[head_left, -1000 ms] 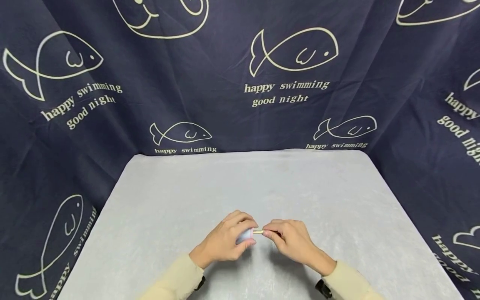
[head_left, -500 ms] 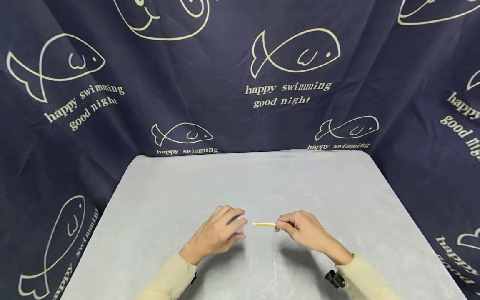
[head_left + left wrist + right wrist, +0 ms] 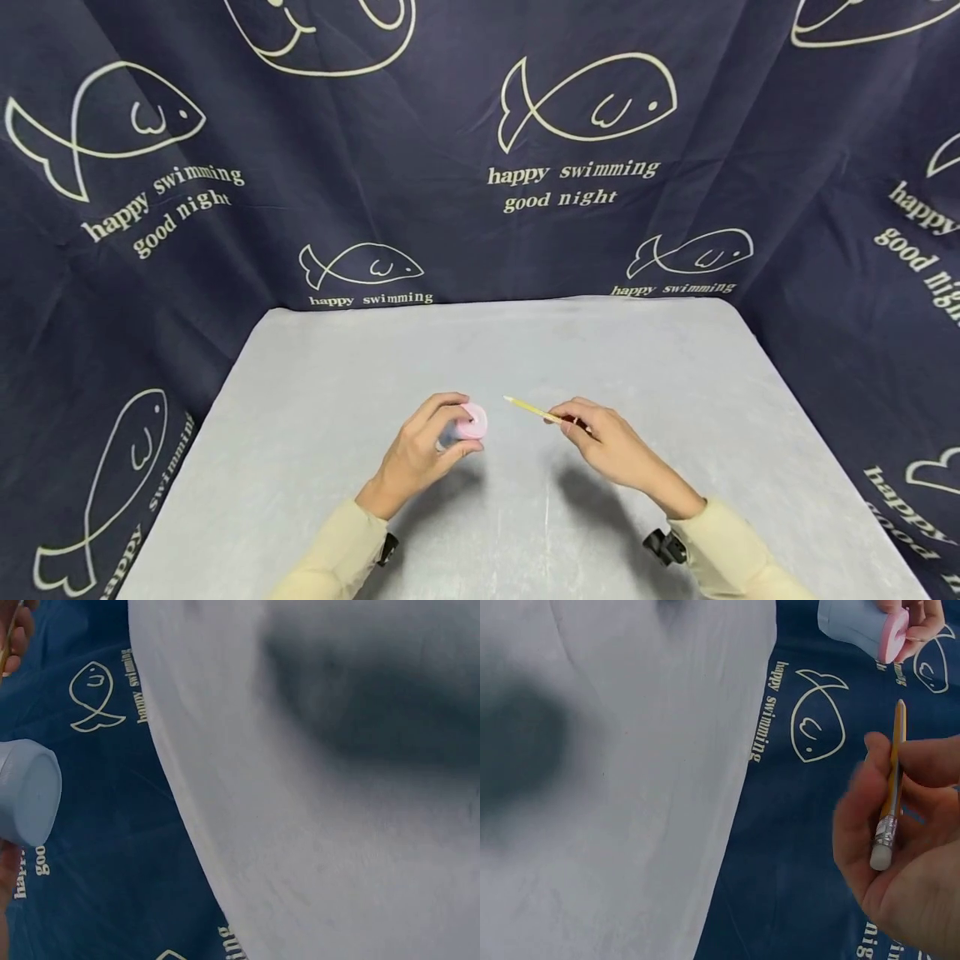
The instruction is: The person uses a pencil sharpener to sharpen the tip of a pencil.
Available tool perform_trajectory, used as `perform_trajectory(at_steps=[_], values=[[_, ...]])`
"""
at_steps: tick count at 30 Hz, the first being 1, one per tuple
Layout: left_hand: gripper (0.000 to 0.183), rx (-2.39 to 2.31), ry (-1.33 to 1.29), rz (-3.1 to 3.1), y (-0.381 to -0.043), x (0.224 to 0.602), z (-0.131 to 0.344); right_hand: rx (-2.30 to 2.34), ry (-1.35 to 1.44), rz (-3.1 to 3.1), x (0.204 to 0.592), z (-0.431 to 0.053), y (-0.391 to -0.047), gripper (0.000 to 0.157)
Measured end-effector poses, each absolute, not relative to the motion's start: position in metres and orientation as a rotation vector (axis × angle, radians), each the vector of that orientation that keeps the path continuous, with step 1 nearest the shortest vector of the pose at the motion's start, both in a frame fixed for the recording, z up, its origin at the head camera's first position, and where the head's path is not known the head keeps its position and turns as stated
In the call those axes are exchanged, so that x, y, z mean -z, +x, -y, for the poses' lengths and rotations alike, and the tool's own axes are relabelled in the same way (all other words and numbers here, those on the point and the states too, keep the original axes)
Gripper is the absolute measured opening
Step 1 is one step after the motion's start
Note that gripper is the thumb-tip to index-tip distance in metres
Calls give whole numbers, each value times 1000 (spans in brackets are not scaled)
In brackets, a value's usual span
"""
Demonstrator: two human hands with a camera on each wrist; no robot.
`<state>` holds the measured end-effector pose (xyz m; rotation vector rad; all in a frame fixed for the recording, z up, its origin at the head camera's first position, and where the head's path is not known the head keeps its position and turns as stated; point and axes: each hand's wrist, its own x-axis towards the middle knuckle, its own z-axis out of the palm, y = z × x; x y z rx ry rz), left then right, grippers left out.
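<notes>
My left hand [image 3: 416,448] grips a small pencil sharpener [image 3: 477,414] between fingers and thumb, its pink face with a hole turned up toward the head camera. In the left wrist view, the smooth pale blue body of the sharpener [image 3: 37,796] shows at the left edge. To the right, my right hand [image 3: 613,443] pinches a yellow pencil [image 3: 529,407], whose pale pointed tip slants up and left toward the sharpener, apart from it. The right wrist view shows the pencil [image 3: 900,724] with its silver ferrule and white eraser [image 3: 881,857] at the palm.
A light grey tabletop [image 3: 495,350] lies beneath both hands. Dark blue curtains [image 3: 465,125] with fish drawings and lettering hang behind it and along both sides. A black wrist strap piece [image 3: 664,547] shows under the right sleeve.
The pencil has come out of the sharpener as my hands drew apart. Both hands have risen, the sharpener's pink face has turned upward, and the pencil tip has tilted up.
</notes>
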<state>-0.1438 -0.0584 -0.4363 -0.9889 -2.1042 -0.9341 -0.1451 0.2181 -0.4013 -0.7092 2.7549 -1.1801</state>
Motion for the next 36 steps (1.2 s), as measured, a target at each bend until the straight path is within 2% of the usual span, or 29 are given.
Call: perform_trajectory(at_steps=[9, 13, 25, 36], values=[[42, 1136, -819, 2166, -143, 444, 55, 1320, -229, -2829, 417, -218, -147, 15], [43, 1186, -761, 2219, -144, 454, 54, 1293, -112, -2828, 433, -220, -150, 20], [41, 1314, -555, 2433, -142, 488, 53, 1208, 40, -2812, 482, -221, -149, 19], [40, 1290, -477, 2584, -140, 505, 52, 978, 38, -2933, 502, -217, -140, 18]])
